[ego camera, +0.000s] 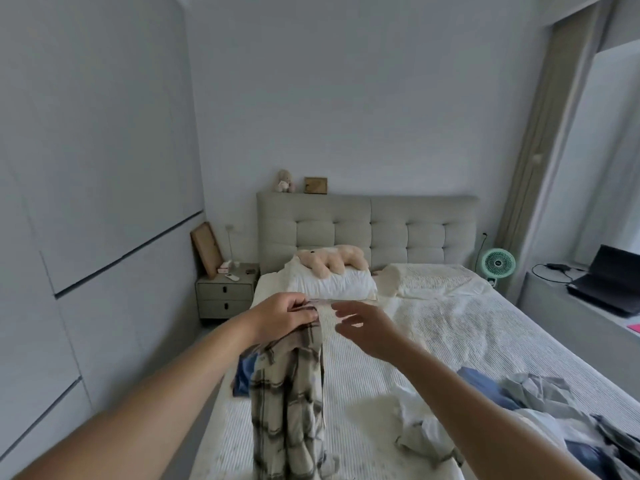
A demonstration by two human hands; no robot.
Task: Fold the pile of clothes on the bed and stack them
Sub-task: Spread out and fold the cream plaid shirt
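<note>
Head view. Item: plaid shirt (291,386), lifted off the bed (433,341), hanging lengthwise from its top edge. My left hand (284,315) pinches that edge, fingers curled round the cloth. My right hand (363,327) is spread and empty, just beside the same edge, not touching.

Step, as I judge it: opening the garment out for folding. Next move calls for the right hand to catch the free corner.

Unfolded pile (540,414): lower right of the bed, well apart from both hands.

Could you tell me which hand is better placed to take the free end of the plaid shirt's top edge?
Probably the right hand: it hovers open beside that edge, while the left hand already grips the plaid shirt.
</note>
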